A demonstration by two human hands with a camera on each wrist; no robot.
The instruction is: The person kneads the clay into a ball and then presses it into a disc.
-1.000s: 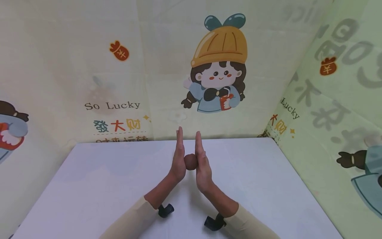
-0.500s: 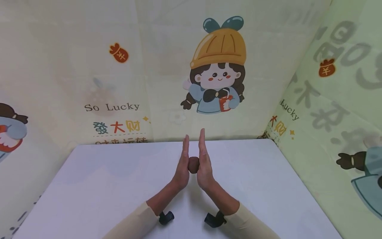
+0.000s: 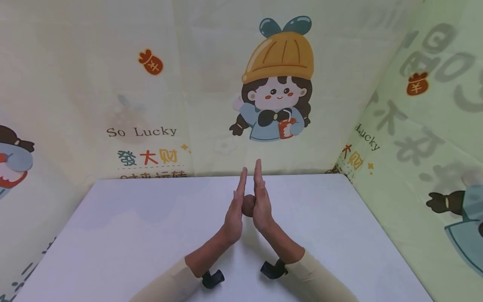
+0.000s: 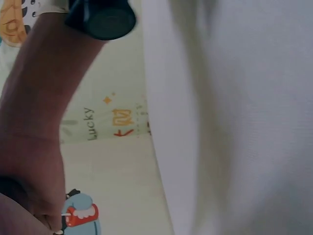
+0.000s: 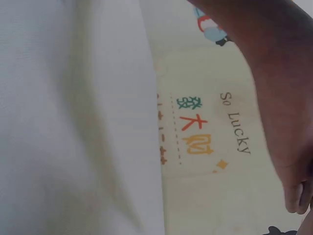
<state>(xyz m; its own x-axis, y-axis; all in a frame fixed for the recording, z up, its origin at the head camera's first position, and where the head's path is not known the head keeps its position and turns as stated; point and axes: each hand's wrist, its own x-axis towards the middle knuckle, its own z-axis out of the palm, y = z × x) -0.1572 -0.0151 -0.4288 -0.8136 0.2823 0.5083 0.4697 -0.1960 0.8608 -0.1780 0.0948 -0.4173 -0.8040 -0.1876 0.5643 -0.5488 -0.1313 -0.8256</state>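
Note:
A small round brown ball of dough-like material (image 3: 247,206) sits between my two palms in the head view. My left hand (image 3: 235,216) presses it from the left with straight fingers pointing up and away. On the other side my right hand (image 3: 262,207) lies flat against it, its fingers likewise straight. Both palms face each other, and the hands are raised over the white tabletop. The left wrist view catches a dark part of the ball (image 4: 11,188) at its lower left edge. In the right wrist view the hands are mostly cut off at the lower right.
Under the hands spreads a white table (image 3: 151,235), its far edge meeting a printed cloth backdrop (image 3: 211,84). Cloth also hangs along the sides. Each wrist wears a small black camera, one on the left (image 3: 213,279) and one on the right (image 3: 273,269).
Both hands have shifted slightly right with the ball between them. The palms slide against each other: the right fingertips, lower or level before, now reach farther than the left ones.

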